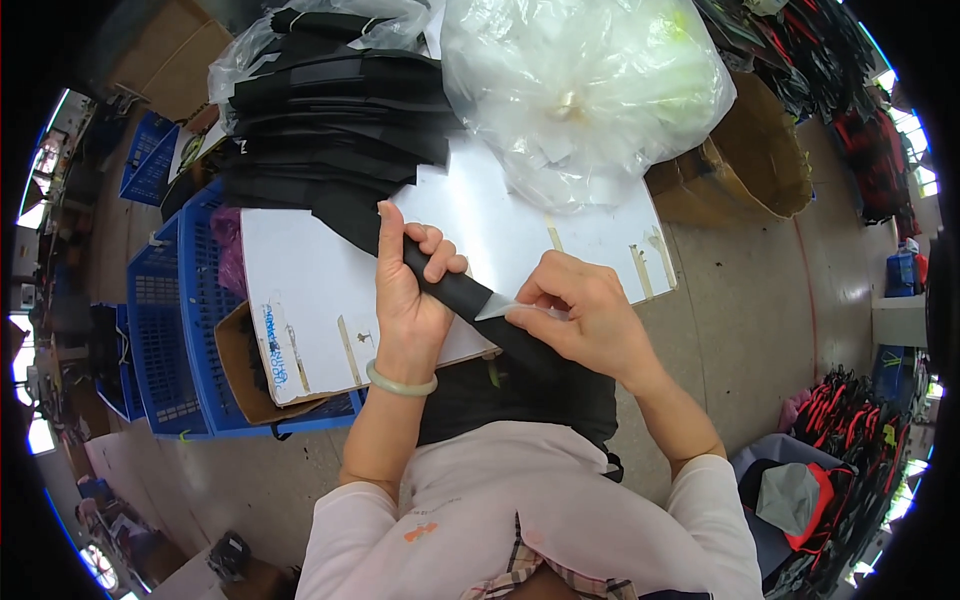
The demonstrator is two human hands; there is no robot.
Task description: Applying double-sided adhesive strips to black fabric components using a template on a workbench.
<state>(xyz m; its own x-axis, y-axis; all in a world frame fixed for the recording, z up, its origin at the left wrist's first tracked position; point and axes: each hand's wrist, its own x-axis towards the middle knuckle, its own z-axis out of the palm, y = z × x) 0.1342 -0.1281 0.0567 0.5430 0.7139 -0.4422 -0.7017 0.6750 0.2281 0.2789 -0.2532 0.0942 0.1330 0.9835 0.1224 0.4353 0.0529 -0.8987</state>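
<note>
A black fabric strip point(462, 292) slants across the front of the white board, from the stacked pieces down toward my lap. My left hand point(408, 285) is closed around its upper part, with the thumb pointing up. Lower down, my right hand point(588, 312) pinches a thin whitish, translucent piece point(493, 307) between thumb and forefinger. Its pointed end lies against the strip; whether it is film or a small bag I cannot tell. Rows of similar black fabric pieces point(330, 120) lie piled at the back left of the board.
The white board point(310, 262) carries a large clear plastic bag point(590, 90) with pale contents at its back. Blue plastic crates point(165, 335) stand on the left. An open cardboard box point(770, 165) is at the back right. Piles of black and red goods point(860, 410) lie farther right.
</note>
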